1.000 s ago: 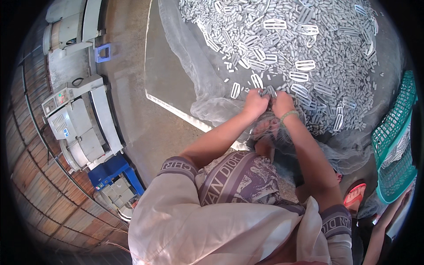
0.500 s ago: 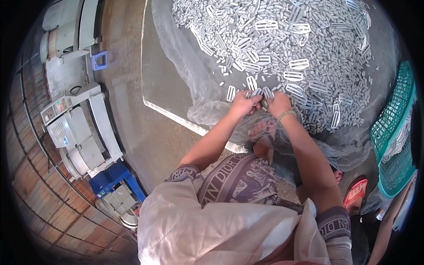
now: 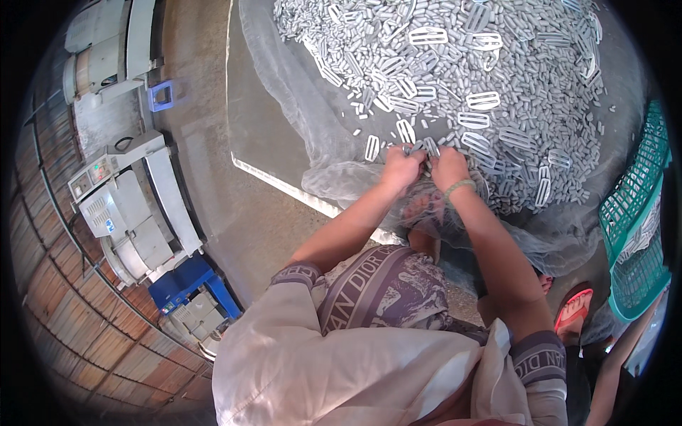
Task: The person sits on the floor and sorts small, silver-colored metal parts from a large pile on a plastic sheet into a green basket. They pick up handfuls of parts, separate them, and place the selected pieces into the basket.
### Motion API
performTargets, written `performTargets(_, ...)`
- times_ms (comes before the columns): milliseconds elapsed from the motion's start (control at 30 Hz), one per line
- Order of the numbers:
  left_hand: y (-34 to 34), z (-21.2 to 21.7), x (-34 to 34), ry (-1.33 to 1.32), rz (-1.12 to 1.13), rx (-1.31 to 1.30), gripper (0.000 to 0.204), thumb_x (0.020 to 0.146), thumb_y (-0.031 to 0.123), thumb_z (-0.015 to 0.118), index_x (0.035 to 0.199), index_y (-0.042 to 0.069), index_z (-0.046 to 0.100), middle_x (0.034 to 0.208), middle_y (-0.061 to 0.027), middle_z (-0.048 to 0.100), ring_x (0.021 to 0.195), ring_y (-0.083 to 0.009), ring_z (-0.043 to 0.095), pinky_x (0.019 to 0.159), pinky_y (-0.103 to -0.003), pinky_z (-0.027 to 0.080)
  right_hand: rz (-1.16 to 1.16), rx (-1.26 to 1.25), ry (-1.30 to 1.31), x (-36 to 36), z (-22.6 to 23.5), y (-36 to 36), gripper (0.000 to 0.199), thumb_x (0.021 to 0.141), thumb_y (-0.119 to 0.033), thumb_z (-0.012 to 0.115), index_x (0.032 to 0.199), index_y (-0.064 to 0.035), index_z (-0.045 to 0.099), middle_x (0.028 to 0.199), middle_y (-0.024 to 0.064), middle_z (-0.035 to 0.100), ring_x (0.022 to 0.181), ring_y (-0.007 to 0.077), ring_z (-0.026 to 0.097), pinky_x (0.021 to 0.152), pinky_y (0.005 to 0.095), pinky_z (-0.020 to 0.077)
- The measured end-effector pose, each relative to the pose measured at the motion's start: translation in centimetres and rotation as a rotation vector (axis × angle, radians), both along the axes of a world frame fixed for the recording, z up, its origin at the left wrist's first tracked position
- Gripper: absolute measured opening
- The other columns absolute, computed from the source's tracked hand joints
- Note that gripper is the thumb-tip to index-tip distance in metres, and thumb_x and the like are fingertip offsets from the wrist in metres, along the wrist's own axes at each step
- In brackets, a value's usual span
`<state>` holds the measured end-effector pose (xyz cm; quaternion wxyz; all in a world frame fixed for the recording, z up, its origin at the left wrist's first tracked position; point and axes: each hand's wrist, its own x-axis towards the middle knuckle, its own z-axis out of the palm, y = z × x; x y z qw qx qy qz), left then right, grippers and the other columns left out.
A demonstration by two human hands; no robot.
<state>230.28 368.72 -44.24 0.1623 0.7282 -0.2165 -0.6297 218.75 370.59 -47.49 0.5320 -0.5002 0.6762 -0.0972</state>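
Observation:
My left hand (image 3: pixel 403 169) is closed on a grey slotted metal piece, of which a short end shows past the fingers. Close beside it, my right hand (image 3: pixel 450 169), with a pale green beaded bracelet (image 3: pixel 460 186) at the wrist, pinches another slotted metal piece (image 3: pixel 431 146). Both hands are at the near edge of a big heap of small grey metal pellets (image 3: pixel 455 74). Scattered over the heap are oblong metal frames with slots, such as a bright frame (image 3: pixel 483 100) and a frame (image 3: pixel 371 148) lying apart by my left hand.
Under the heap spreads a thin translucent mesh (image 3: pixel 334 181) on a grey sheet (image 3: pixel 273 135) with a pale edge. A green plastic basket (image 3: pixel 616 284) stands at the right, near a foot in a red sandal (image 3: pixel 574 307). Machines (image 3: pixel 128 213) and a blue stool (image 3: pixel 161 95) are at the left.
My left hand has turned slightly, so more of its back shows and its metal piece is more covered. The right hand stays almost in place, still holding its piece.

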Motion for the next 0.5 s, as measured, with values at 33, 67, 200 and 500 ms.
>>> performTargets(33, 0.3, -0.4, -0.2, -0.039, 0.000, -0.039, 0.009, 0.079, 0.005, 0.056, 0.082, -0.003, 0.055, 0.059, -0.0059, 0.053, 0.040, -0.0107, 0.044, 0.034, -0.025, 0.028, 0.000, -0.002, -0.006, -0.1, -0.1, 0.0, 0.016, 0.077, -0.010, 0.057, 0.082, 0.0049, 0.060, 0.083, 0.0260, 0.061, 0.085, 0.0406, 0.058, 0.077, 0.0456, 0.0459)
performTargets(67, 0.7, -1.0, -0.4, -0.075, 0.000, -0.077, 0.009, 0.078, 0.005, 0.056, 0.082, -0.003, 0.055, 0.059, -0.0058, 0.054, 0.041, -0.0110, 0.044, 0.034, -0.025, 0.029, 0.013, -0.007, -0.006, -0.1, -0.2, 0.0, 0.015, 0.077, -0.009, 0.057, 0.082, 0.0049, 0.060, 0.083, 0.0260, 0.061, 0.085, 0.0406, 0.058, 0.077, 0.0457, 0.0460)
performTargets(200, 1.2, -2.8, -0.5, -0.110, 0.013, -0.160, 0.010, 0.077, 0.005, 0.057, 0.083, -0.004, 0.057, 0.061, -0.0062, 0.056, 0.049, -0.0129, 0.051, 0.039, -0.026, 0.035, 0.066, -0.013, 0.009, -0.1, -1.0, -0.1, 0.015, 0.076, -0.008, 0.056, 0.083, 0.0049, 0.060, 0.081, 0.0257, 0.061, 0.085, 0.0406, 0.058, 0.077, 0.0458, 0.0461)
performTargets(500, -0.7, -1.4, 1.7, -0.040, -0.324, -0.083, 0.012, 0.081, 0.012, 0.061, 0.081, 0.000, 0.060, 0.063, -0.0071, 0.060, 0.052, -0.0117, 0.054, 0.045, -0.024, 0.040, 0.011, 0.007, -0.082, -0.7, -1.5, 0.0, 0.018, 0.078, -0.010, 0.058, 0.084, 0.0075, 0.058, 0.071, 0.0236, 0.061, 0.075, 0.0365, 0.062, 0.069, 0.0423, 0.0476)
